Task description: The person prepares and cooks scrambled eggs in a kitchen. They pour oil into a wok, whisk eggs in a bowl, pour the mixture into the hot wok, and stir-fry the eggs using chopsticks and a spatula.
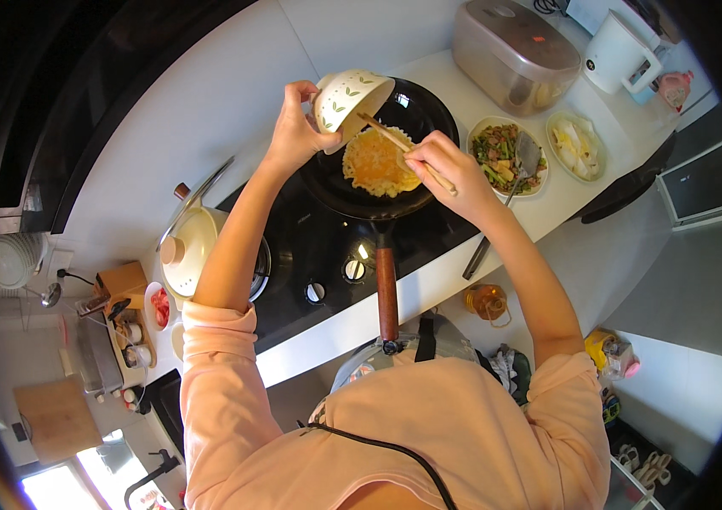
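Note:
My left hand [302,131] grips a cream bowl [351,95] with a green leaf pattern, tipped on its side above the wok. In my right hand [447,169] is a pair of wooden chopsticks [390,135], their tips at the bowl's mouth. Below, a round of yellow egg [374,162] with pale, bubbled edges lies in the black wok [434,108]. The wok's wooden handle [387,290] points toward my body. Part of the egg is hidden behind the bowl and my right hand.
Right of the black glass cooktop [297,255] are a plate of cooked greens and meat [498,153], a metal spatula [527,156] resting on it, and a dish of pale sliced vegetable [574,146]. A rice cooker [514,54] stands behind. A lidded cream pot [192,245] sits by my left forearm.

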The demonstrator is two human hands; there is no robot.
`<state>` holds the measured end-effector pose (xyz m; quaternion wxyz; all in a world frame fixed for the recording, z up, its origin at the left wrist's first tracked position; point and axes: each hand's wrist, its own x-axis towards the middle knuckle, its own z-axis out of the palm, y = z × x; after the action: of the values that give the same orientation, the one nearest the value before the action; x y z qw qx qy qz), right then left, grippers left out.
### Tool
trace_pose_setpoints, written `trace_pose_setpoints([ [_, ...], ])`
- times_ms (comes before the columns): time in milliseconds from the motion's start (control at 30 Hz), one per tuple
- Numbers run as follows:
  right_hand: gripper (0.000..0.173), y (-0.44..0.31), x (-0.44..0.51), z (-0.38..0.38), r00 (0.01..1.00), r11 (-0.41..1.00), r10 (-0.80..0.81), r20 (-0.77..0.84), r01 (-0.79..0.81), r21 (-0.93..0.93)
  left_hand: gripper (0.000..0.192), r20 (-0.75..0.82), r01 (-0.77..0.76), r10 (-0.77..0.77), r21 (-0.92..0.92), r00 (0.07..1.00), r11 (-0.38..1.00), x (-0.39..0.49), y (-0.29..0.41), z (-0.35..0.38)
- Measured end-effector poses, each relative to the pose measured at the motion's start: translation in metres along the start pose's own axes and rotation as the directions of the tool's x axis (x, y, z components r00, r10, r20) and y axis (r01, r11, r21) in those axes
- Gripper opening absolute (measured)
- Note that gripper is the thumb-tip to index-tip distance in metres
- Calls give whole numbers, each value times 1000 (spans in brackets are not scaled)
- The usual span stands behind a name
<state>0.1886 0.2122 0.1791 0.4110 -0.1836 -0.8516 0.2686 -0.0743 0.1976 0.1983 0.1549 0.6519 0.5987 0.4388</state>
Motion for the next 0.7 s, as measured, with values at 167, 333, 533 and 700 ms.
trace_pose_setpoints([
  [167,10,-3,6,-8,995,996,89,48,-89,-1,71,-6,-25,25,69,1000,997,-3,-8,-4],
  [333,13,29,25,-2,988,989,149,39,-150,18,70,-44,-26,33,139,998,990,-7,-7,-9],
  [533,12,58,53,24,962,968,247,118,-251,19,73,-57,7,-2,87,998,996,-15,-10,-9],
  [700,14,74,64,47,968,971,206,144,-220,90,74,-99,-9,18,84,995,996,-20,-16,-10],
])
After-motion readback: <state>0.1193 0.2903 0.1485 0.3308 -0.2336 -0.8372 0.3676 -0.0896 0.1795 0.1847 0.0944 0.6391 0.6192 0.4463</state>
